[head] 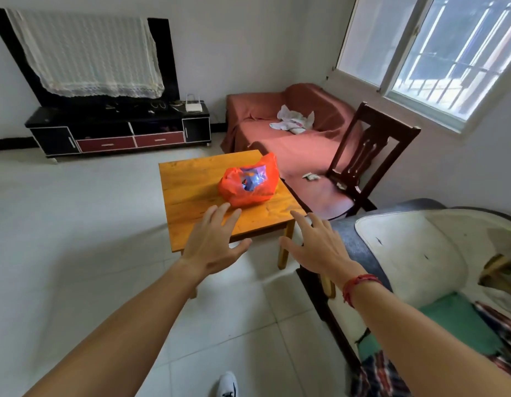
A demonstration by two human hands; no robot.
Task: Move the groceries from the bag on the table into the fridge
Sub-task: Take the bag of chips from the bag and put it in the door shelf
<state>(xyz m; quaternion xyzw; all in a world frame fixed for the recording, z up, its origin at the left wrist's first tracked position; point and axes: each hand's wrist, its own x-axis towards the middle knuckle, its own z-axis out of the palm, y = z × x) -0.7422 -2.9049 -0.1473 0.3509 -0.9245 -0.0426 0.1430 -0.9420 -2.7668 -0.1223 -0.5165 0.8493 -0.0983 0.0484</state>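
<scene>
While left hand [211,249] and right hand [320,245] splay fingers (empty) | bag [250,183] just beyond left fingertips [223,208]

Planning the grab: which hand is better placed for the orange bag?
Left, probably. The left hand reaches nearly to the orange bag; the right hand is off by the table corner.

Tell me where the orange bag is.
In the head view the orange bag lies on the wooden table, toward its right side, just beyond the left hand and left of the chair.
</scene>
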